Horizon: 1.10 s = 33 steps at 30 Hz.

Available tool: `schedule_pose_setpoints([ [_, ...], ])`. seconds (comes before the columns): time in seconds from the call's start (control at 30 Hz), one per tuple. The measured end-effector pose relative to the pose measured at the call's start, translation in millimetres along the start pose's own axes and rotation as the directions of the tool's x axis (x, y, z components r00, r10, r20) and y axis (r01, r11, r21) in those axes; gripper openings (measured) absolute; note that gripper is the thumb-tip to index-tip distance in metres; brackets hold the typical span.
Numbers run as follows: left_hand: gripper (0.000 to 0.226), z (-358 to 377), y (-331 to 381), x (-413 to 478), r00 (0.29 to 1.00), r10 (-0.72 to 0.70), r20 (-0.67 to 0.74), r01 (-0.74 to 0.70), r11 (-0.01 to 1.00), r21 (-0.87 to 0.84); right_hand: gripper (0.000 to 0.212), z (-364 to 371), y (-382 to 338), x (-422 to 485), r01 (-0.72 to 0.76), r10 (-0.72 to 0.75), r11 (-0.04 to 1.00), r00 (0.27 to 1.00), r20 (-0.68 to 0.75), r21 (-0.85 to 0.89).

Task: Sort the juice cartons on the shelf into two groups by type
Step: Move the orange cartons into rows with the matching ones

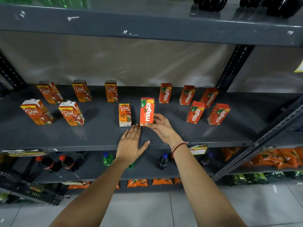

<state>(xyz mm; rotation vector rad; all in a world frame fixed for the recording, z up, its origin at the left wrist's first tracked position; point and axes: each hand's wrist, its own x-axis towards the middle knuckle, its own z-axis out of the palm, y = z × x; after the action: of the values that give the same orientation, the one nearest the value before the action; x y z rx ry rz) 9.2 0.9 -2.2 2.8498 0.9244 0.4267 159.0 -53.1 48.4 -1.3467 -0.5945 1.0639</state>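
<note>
On the dark grey shelf (101,136) several Real apple cartons stand on the left half; the nearest one (125,114) is close to the middle. Several orange-red Maaza cartons stand on the right, for example (195,112). My right hand (161,126) grips the lower end of one Maaza carton (147,111), upright, just right of the middle Real carton. My left hand (131,143) lies flat on the shelf with fingers spread, its fingertips just below the two middle cartons, holding nothing.
A grey shelf board (147,25) hangs overhead with dark bottles (211,3) on it. The shelf below holds soft drink bottles (49,163) and orange packets (275,159). A perforated upright (232,66) stands at the back right, and a slanted rail (262,140) crosses the right side.
</note>
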Motion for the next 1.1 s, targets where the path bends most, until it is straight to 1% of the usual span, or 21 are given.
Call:
schedule_pose_setpoints([
  [0.1, 0.08, 0.9, -2.4, -1.5, 1.0, -0.007, 0.002, 0.007, 1.0, 0.0, 0.046, -1.3, -4.2, 0.7, 0.017, -0.017, 1.0, 1.0, -0.004, 0.003],
  [0.2, 0.081, 0.8, -5.4, -2.4, 1.0, -0.01, 0.0, 0.01, 1.0, 0.003, 0.05, -4.3, -6.7, 3.9, 0.038, -0.04, 0.998, 0.998, -0.043, -0.045],
  [0.3, 0.081, 1.2, -5.6, 1.1, 1.0, -0.011, 0.006, 0.011, 1.0, 0.015, 0.051, -17.0, -9.6, 12.6, 0.047, -0.071, 0.988, 0.984, -0.165, -0.147],
  [0.4, 0.079, 2.0, -3.1, 2.1, 1.0, -0.008, 0.016, 0.008, 1.0, 0.025, 0.051, -36.0, -11.2, 19.3, 0.008, -0.1, 0.963, 0.939, -0.328, -0.271],
  [0.5, 0.08, 3.1, -2.0, 1.3, 1.0, -0.002, 0.02, 0.001, 0.999, 0.033, 0.054, -53.2, -9.7, 21.0, -0.035, -0.13, 0.926, 0.906, -0.404, -0.376],
  [0.6, 0.081, 4.0, -2.4, 0.3, 1.0, -0.004, 0.015, 0.003, 0.999, 0.042, 0.053, -63.9, -6.9, 18.7, -0.048, -0.162, 0.886, 0.9, -0.404, -0.462],
  [0.73, 0.082, 5.0, -1.9, 0.7, 1.0, -0.004, 0.015, 0.003, 0.999, 0.042, 0.049, -67.3, -6.9, 18.8, -0.034, -0.211, 0.809, 0.915, -0.344, -0.587],
  [0.97, 0.085, 5.8, -3.3, 0.5, 1.0, -0.003, 0.02, 0.002, 0.999, 0.04, 0.042, -68.4, -8.0, 16.8, -0.082, -0.238, 0.752, 0.891, -0.386, -0.654],
  [1.03, 0.085, 5.2, -3.0, 1.0, 1.0, -0.001, 0.019, 0.001, 0.999, 0.038, 0.038, -65.3, -6.8, 14.2, -0.094, -0.26, 0.745, 0.871, -0.417, -0.66],
  [1.07, 0.085, 4.4, -2.8, 1.1, 1.0, -0.001, 0.017, 0.0, 0.999, 0.036, 0.037, -62.0, -5.5, 11.8, -0.093, -0.286, 0.746, 0.85, -0.443, -0.659],
  [1.1, 0.084, 3.5, -2.6, 1.0, 1.0, -0.001, 0.013, 0.001, 0.999, 0.033, 0.036, -57.4, -2.9, 8.3, -0.093, -0.324, 0.748, 0.813, -0.483, -0.658],
])
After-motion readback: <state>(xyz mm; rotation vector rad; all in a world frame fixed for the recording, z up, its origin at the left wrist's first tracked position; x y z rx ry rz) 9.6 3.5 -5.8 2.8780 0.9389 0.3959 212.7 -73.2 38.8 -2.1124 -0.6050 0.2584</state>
